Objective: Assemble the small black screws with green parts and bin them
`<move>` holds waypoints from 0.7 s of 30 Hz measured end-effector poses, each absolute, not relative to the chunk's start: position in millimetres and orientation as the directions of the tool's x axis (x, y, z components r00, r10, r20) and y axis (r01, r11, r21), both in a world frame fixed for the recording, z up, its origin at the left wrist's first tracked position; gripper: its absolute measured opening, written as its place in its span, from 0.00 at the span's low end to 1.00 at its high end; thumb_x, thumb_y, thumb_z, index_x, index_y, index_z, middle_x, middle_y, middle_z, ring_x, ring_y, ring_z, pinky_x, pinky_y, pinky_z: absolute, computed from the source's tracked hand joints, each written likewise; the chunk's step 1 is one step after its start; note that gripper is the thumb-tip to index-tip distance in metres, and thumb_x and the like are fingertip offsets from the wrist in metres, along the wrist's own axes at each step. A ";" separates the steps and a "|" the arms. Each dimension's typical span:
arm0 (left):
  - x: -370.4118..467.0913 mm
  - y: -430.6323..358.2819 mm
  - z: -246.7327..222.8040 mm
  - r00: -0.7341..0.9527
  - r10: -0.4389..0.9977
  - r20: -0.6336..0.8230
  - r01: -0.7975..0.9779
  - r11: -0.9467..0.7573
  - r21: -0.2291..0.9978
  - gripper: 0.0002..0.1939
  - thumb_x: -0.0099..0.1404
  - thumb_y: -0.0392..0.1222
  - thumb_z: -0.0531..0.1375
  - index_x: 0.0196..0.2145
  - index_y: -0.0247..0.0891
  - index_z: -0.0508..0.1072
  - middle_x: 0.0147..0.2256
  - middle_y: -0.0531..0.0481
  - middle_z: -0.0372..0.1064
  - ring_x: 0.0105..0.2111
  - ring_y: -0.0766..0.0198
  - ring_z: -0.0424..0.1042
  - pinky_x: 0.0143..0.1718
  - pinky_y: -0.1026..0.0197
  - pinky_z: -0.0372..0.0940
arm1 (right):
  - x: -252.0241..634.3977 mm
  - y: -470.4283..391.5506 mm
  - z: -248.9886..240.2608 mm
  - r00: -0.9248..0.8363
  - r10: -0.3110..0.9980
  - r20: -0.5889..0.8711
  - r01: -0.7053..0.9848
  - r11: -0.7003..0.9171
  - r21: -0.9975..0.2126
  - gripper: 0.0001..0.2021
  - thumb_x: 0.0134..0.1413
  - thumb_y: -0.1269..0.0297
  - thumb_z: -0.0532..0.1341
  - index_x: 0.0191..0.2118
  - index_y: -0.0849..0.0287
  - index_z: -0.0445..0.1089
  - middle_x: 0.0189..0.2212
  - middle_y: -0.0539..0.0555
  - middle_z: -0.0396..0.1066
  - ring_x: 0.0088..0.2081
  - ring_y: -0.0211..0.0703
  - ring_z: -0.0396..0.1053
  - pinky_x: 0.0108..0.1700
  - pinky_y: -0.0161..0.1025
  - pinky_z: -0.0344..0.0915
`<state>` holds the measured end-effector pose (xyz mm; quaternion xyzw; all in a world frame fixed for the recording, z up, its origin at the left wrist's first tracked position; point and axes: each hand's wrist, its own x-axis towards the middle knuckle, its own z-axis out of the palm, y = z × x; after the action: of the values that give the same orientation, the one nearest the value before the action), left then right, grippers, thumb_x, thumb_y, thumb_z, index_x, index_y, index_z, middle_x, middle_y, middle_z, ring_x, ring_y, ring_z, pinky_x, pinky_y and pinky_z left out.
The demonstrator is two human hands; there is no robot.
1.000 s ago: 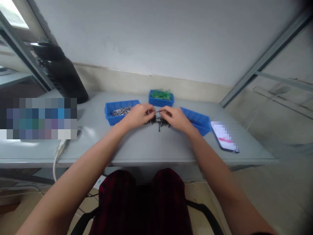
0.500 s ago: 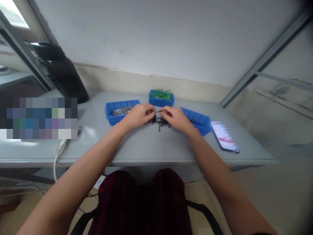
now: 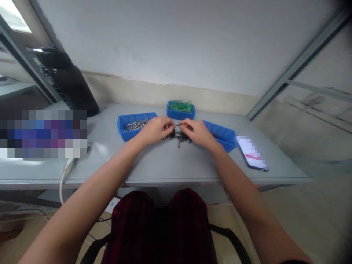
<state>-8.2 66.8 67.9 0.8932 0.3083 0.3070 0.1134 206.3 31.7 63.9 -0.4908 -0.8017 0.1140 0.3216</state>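
My left hand [image 3: 158, 129] and my right hand [image 3: 195, 131] face each other above the table, fingertips pinched. Between them spans a thin dark screw [image 3: 177, 125], with one end at each hand's fingertips; its fine details are too small to see. Just below lies a loose pile of black screws [image 3: 183, 137], partly covered by my fingers. Beside my left hand is a blue bin [image 3: 122, 132] of silver screws or similar metal pieces [image 3: 134, 125]. A second blue bin [image 3: 224, 131], with some dark pieces inside, sits partly behind my right hand.
At the back, a small blue bin [image 3: 180, 114] holds green plastic bags [image 3: 181, 106]. A phone [image 3: 250, 154] lies to the right. On the left stand a large black bottle [image 3: 70, 84] and a white cable [image 3: 63, 179]. A wall [image 3: 170, 47] rises behind the table.
Both hands keep almost the same pose, with the dark screw still between the fingertips. The whole view has shifted very slightly; the bins and pile stay in place.
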 end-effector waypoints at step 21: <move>-0.9 64.1 63.2 0.529 0.623 0.576 0.402 -0.782 0.477 0.11 0.68 0.43 0.56 0.33 0.37 0.75 0.30 0.50 0.73 0.30 0.65 0.68 0.35 0.62 0.62 | 207.5 31.0 64.9 -0.289 0.852 0.436 0.696 0.500 -0.515 0.14 0.63 0.54 0.55 0.41 0.57 0.74 0.31 0.52 0.75 0.32 0.42 0.69 0.36 0.37 0.61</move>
<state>-0.9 64.1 63.2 0.8625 0.2970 0.3835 0.1442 207.5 31.0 64.9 -0.4870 -0.7948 0.1135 0.3438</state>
